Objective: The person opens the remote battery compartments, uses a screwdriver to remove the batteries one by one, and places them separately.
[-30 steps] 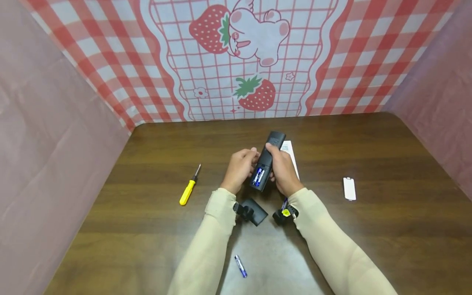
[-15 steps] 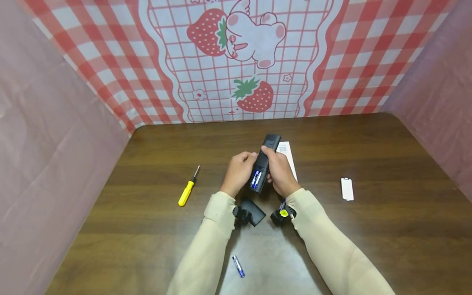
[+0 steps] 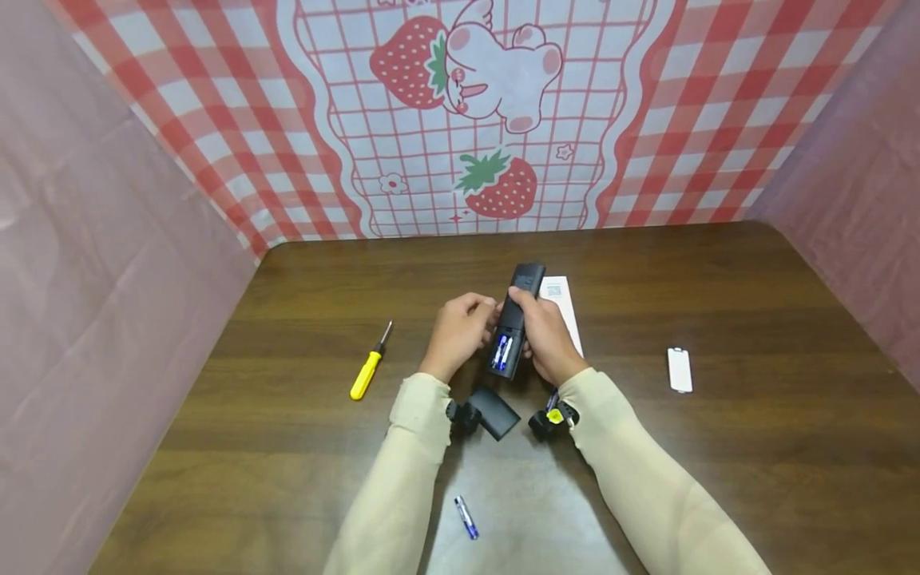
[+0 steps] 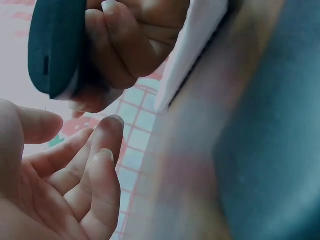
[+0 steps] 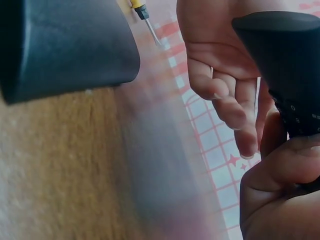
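Note:
A black remote control (image 3: 512, 315) is tilted in my right hand (image 3: 549, 335), thumb on its back and fingers round its side. Its uncovered battery bay shows blue-and-silver batteries (image 3: 502, 351) inside. My left hand (image 3: 458, 334) is just left of the remote; in the left wrist view its relaxed, loosely bent fingers (image 4: 102, 190) hold nothing and lie apart from the remote's end (image 4: 57, 50). The right wrist view shows number buttons on the remote's face (image 5: 292, 107). Below the hands, a black cover (image 3: 497, 414) lies on the table, partly behind the left wrist camera.
A yellow-handled screwdriver (image 3: 368, 371) lies to the left. One loose battery (image 3: 466, 517) is near the front, between the forearms. A white box (image 3: 563, 307) sits partly behind the right hand, and a small white cover (image 3: 679, 370) is farther right. A checked cloth (image 3: 690, 120) hangs behind the table.
The left hand has come away from the remote, slightly to the left. The remote, still in the right hand, has shifted a little left and toward me, standing more upright.

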The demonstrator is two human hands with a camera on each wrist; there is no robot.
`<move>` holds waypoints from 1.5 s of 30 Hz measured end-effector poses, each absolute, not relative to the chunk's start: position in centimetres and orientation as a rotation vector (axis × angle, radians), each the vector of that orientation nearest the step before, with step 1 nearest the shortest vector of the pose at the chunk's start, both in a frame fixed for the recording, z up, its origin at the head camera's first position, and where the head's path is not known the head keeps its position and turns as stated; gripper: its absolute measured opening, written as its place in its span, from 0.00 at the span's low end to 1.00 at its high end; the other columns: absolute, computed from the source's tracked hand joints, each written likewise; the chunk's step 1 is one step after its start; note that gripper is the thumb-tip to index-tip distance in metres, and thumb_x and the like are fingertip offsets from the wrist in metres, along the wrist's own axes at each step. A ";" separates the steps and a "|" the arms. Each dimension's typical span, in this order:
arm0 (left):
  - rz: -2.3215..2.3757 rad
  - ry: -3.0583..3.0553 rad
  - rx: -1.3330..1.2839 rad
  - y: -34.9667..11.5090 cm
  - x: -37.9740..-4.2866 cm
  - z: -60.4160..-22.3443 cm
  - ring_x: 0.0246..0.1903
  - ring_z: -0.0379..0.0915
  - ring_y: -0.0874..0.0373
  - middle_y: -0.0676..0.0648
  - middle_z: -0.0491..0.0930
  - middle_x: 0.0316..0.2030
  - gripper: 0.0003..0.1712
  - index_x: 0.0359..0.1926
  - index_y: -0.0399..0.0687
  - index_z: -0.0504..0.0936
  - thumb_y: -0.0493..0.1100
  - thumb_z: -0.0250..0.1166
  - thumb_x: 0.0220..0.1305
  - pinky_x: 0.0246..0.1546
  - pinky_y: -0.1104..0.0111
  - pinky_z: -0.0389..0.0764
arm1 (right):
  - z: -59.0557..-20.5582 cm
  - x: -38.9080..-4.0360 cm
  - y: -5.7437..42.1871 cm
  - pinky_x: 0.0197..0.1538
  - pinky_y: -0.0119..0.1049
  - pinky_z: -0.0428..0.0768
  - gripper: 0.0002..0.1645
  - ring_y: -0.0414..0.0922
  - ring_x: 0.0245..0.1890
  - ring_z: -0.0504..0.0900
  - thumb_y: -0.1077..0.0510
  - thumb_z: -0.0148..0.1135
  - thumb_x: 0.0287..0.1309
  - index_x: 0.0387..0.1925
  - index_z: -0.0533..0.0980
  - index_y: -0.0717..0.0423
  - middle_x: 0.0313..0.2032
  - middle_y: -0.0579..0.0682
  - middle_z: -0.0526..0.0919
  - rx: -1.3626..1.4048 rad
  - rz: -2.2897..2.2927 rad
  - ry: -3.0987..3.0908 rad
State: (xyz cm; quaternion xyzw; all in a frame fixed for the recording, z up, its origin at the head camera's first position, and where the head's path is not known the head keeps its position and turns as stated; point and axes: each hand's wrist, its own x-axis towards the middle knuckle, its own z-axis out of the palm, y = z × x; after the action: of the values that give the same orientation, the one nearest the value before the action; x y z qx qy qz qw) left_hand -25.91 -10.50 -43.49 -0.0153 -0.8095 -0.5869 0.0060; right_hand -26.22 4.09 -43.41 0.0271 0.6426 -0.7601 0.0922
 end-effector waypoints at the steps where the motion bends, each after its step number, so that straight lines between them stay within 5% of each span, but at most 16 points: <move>1: -1.814 -2.553 -0.050 -10.5 -25.9 -43.5 0.23 0.78 0.56 0.45 0.83 0.32 0.16 0.47 0.40 0.84 0.47 0.57 0.74 0.27 0.65 0.80 | -43.4 -26.2 4.1 0.13 0.29 0.61 0.30 0.37 0.14 0.71 0.44 0.51 0.70 0.49 0.76 0.70 0.25 0.50 0.82 0.080 -2.259 1.906; 11: -1.295 -2.837 -0.125 -10.9 -25.1 -43.2 0.24 0.80 0.61 0.55 0.82 0.26 0.16 0.47 0.51 0.85 0.53 0.56 0.74 0.31 0.60 0.76 | -43.5 -26.3 4.4 0.14 0.30 0.63 0.30 0.39 0.14 0.72 0.43 0.52 0.70 0.49 0.77 0.69 0.25 0.52 0.81 0.058 -2.217 1.970; 20: -0.900 -2.909 -0.241 -11.9 -24.1 -42.9 0.34 0.80 0.57 0.53 0.86 0.38 0.15 0.47 0.52 0.86 0.53 0.57 0.73 0.35 0.56 0.78 | -43.6 -26.0 4.6 0.14 0.30 0.65 0.31 0.38 0.13 0.68 0.42 0.51 0.70 0.51 0.79 0.67 0.26 0.53 0.81 0.042 -2.148 2.048; 31: -0.521 -2.901 -0.499 -15.2 -22.5 -41.9 0.25 0.76 0.60 0.52 0.86 0.37 0.15 0.47 0.50 0.86 0.52 0.59 0.73 0.27 0.63 0.77 | -43.9 -26.0 4.4 0.15 0.31 0.67 0.31 0.39 0.13 0.70 0.42 0.52 0.70 0.52 0.78 0.67 0.28 0.56 0.82 0.049 -2.138 2.033; 38: -0.365 -2.803 -0.556 -16.8 -21.1 -42.1 0.32 0.84 0.54 0.53 0.87 0.36 0.11 0.42 0.52 0.87 0.50 0.61 0.71 0.29 0.54 0.80 | -44.2 -25.8 4.5 0.14 0.31 0.66 0.30 0.39 0.12 0.69 0.43 0.53 0.69 0.51 0.79 0.67 0.28 0.57 0.84 0.058 -2.126 2.033; 45: -0.204 -2.676 -0.575 -19.0 -20.5 -42.2 0.21 0.80 0.48 0.50 0.83 0.24 0.08 0.33 0.49 0.84 0.46 0.64 0.67 0.17 0.53 0.75 | -44.1 -26.0 4.6 0.15 0.31 0.67 0.30 0.39 0.12 0.67 0.42 0.54 0.68 0.51 0.81 0.64 0.28 0.57 0.84 0.046 -2.104 2.044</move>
State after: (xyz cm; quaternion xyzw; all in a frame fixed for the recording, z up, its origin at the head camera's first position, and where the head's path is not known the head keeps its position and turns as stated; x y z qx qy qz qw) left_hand -20.50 -19.00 -42.25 -0.2054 -0.9558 -0.0727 0.1974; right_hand -25.99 4.59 -44.12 0.0156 0.6930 -0.7132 0.1040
